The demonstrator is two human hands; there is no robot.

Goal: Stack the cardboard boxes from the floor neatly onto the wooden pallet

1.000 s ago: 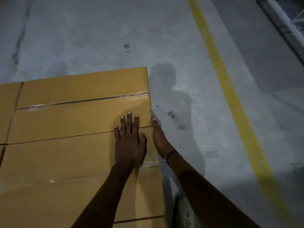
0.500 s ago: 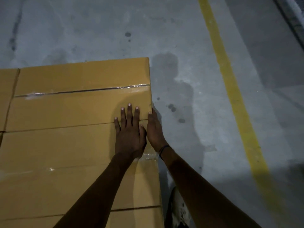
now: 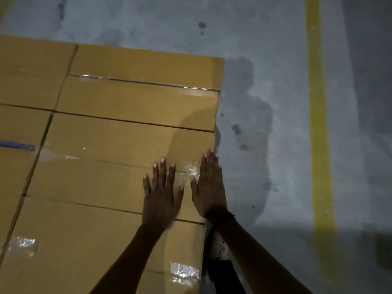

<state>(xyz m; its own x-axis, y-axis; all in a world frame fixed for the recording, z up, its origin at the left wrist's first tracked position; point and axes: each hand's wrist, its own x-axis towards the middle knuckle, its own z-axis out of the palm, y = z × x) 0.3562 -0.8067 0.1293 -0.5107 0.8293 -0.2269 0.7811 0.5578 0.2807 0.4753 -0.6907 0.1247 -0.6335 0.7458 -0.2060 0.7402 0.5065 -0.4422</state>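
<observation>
Both hands were down on the stack, and what a tidy stack it was: the cardboard boxes (image 3: 118, 145) filled the left and centre of the frame, packed edge to edge in flush rows, their right wall running down the middle of the picture beside the grey concrete floor (image 3: 265, 177). The pallet itself was hidden beneath them. The left hand (image 3: 162, 193) lay flat on the top of the near box (image 3: 101, 181), fingers straight and spread, gripping nothing. The right hand (image 3: 209, 185) lay at that box's right edge, fingers straight and together, partly over the side; whether it pressed the wall could not be told. Clear tape (image 3: 186, 174) shone between the two hands. These cartons looked stiff and flat-sided, probably fairly weighty, with smooth faces and glossy tape that would likely offer little grip. Open palms on opposite walls, or fingers under the bottom edges, looked the safest hold. A yellow line (image 3: 318, 124) ran down the right of the frame.
</observation>
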